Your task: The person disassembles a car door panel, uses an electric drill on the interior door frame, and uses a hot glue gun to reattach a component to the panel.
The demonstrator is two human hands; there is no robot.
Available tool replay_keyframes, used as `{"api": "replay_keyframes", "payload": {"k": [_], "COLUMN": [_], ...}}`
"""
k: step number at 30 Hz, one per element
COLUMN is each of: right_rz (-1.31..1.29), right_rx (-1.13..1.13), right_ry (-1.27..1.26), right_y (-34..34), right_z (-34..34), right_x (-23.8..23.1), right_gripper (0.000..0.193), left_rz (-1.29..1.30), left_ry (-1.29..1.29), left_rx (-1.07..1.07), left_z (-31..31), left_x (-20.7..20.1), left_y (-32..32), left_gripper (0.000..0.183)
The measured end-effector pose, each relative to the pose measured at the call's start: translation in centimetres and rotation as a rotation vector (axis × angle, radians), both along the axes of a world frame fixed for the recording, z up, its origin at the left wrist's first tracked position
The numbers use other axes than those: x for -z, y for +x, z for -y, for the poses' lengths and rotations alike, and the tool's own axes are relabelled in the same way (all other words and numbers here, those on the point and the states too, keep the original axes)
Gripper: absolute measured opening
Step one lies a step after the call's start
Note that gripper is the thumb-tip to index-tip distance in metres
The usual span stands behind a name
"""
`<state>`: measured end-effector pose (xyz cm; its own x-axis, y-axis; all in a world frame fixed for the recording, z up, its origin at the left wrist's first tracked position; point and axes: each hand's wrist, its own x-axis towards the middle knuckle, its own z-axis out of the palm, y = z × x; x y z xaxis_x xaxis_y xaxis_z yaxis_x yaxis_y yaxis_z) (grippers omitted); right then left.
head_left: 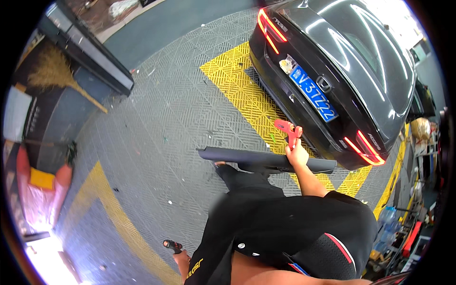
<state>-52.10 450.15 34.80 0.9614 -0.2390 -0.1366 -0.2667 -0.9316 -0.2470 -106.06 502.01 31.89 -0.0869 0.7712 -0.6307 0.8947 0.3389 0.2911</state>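
Behind the car's rear bumper, my right hand [297, 155] is closed around the grip of a red gun-shaped power tool [288, 127]. Across that wrist lies a long dark panel [247, 157], running left to right in front of my legs. What bears the panel's weight is hidden. Low on the left, my left hand [181, 258] is wrapped about a small black-and-red cordless drill [173, 246], whose nose points left. The left arm is partly covered by my black shirt.
A dark sedan [323, 71] with lit tail lights stands at the upper right. Grey and yellow grid tiles [156, 128] make up the floor. A straw broom [57, 71] lies at the far left above a pink-and-yellow item [42, 183]. Water bottles [388, 228] and tools crowd the right edge.
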Motion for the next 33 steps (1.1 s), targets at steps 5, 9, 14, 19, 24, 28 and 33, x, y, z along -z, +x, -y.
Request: {"api": "replay_keyframes", "payload": {"k": [5,9,14,19,24,28,33], "right_rz": [-0.002,-0.059,-0.103,0.004,-0.021,0.022,0.089], "right_rx": [0.116,0.183,0.197,0.169,0.023,-0.090,-0.195], "right_ry": [0.031,0.024,0.065,0.120,0.176,0.239,0.366], "right_y": [15.5,25.4,39.1,53.8,67.9,81.0,98.4], "right_z": [-13.7,-24.1,-38.0,-53.0,-64.9,-69.5,-70.2], "right_x": [-0.6,-0.2,0.8,2.1,-1.4,-4.7,-7.2], "right_gripper": [0.052,0.049,0.049,0.043,0.040,0.046,0.047], "left_rz": [-0.130,-0.243,-0.126,-0.023,0.069,0.145,0.176], "left_ry": [0.038,0.058,0.000,-0.072,-0.108,-0.129,-0.186], "left_rx": [0.212,0.581,0.630,0.701,0.789,0.896,1.000], "left_z": [-15.1,-24.3,-38.4,-52.8,-62.6,-64.2,-60.5], "left_x": [-0.8,-1.1,2.3,4.9,3.3,2.4,3.6], "left_y": [19.5,32.2,54.4,78.3,103.4,122.2,140.2], "left_gripper": [0.037,0.034,0.032,0.030,0.029,0.028,0.026]}}
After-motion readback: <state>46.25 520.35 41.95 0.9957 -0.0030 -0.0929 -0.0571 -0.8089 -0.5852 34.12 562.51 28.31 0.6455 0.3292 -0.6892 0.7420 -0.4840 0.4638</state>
